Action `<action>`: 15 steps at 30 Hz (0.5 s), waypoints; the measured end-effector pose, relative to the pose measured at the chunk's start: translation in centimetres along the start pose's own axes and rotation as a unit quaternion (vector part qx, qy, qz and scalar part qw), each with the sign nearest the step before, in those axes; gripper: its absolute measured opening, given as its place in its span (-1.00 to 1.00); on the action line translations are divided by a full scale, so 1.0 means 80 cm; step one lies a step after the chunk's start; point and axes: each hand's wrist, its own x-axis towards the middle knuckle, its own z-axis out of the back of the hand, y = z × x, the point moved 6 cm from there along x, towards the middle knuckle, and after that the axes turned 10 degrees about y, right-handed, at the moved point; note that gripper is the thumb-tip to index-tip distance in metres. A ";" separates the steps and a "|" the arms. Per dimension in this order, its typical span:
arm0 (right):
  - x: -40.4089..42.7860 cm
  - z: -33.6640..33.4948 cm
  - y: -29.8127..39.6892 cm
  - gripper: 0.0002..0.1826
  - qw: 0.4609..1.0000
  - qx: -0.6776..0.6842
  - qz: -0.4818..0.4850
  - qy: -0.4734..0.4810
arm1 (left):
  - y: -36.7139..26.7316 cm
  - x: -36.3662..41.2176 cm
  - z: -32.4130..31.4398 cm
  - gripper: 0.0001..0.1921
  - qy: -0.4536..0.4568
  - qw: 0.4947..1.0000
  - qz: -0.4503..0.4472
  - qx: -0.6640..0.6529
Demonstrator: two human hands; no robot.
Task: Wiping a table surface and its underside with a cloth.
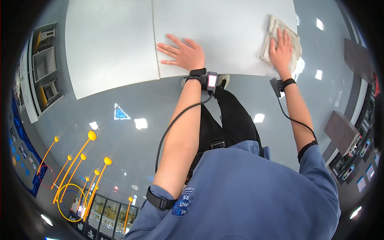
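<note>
My left hand (184, 54) lies palm down on a white tabletop (120, 54), its fingers spread and its fingertips near the seam between two panels. Nothing is in it. At the table's right end, my right hand (281, 51) is pressed on a folded beige cloth (271, 33). The cloth overlaps the right edge of the table, and the palm and fingers hide its middle. A few tiny dark specks (232, 47) show on the white surface between my hands.
Both wrists carry strapped devices with black cables (177, 120). Open shelving (45, 66) with binders stands at the far left. Orange poles with yellow round bases (92, 135) stand on the shiny grey floor behind me. Grey boxes (342, 132) are at the right.
</note>
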 end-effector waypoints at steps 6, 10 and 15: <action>0.077 -0.009 -0.023 -0.36 0.995 -0.031 -0.087 -0.039 | 0.001 -0.003 0.004 -0.31 -0.033 0.996 0.022 0.081; 0.170 -0.027 0.046 -0.37 0.995 -0.066 -0.052 -0.045 | -0.003 -0.009 0.007 -0.30 -0.021 0.994 0.026 0.106; 0.199 -0.040 0.257 -0.36 0.991 0.035 0.124 -0.037 | 0.001 -0.007 0.014 -0.29 -0.020 0.994 0.033 0.101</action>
